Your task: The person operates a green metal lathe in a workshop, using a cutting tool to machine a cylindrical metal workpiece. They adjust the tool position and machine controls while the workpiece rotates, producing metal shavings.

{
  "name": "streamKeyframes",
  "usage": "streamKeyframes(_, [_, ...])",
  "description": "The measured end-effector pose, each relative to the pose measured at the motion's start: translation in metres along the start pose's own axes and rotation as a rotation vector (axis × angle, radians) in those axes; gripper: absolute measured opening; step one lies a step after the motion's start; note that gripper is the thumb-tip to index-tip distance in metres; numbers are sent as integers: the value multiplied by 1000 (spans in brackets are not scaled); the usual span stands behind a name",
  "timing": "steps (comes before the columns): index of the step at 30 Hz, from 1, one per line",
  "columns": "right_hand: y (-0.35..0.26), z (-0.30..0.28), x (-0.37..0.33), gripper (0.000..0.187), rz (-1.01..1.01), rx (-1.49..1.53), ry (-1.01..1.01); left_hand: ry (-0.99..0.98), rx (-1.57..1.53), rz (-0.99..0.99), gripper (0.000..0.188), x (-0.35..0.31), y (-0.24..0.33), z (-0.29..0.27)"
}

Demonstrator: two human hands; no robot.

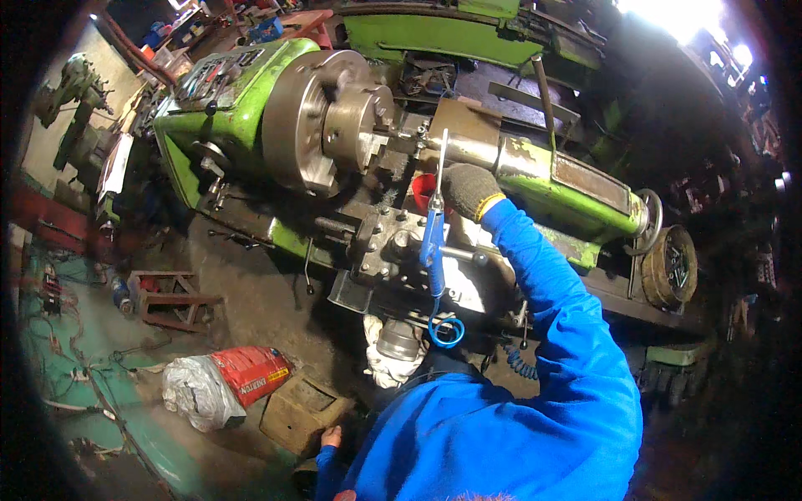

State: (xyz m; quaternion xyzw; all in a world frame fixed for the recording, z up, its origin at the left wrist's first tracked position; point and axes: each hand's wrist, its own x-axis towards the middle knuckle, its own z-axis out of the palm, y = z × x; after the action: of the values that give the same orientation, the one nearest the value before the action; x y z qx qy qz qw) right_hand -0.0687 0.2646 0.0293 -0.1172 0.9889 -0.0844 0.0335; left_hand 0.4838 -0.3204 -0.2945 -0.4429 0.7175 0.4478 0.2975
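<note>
My right hand [469,190], in a grey knit glove with a yellow cuff, is over the lathe between tool post and tailstock. Its fingers are curled beside a red cup [423,191]; what they hold, if anything, is hidden. In front of the glove, a blue air blow gun [433,242] stands upright with its long metal nozzle pointing up and its blue coiled hose [447,332] below. The tool post [386,245] is just left of it. My bare left hand [332,437] is low beside my body, fingers seemingly curled and partly hidden.
A big lathe chuck [301,121] faces the green tailstock [576,192] and its handwheel [649,221]. A lever [545,104] sticks up behind my arm. On the floor lie a red and white sack [225,384], a wooden box [305,409] and a metal stand [174,301].
</note>
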Motion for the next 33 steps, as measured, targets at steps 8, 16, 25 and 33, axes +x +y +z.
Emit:
streamKeyframes(8, [3,-10,8,22,-45,-30,-85,111,-223,423,26,-25,-26,36])
streamKeyframes(16, [13,-9,-25,37,13,187,298,180,-430,192,24,-47,-42,57])
streamKeyframes(25, [37,27,-54,38,76,319,514,213,781,416,36,-33,-58,69])
streamKeyframes(33, [37,27,-57,35,42,408,477,194,-152,159,34,-25,-26,56])
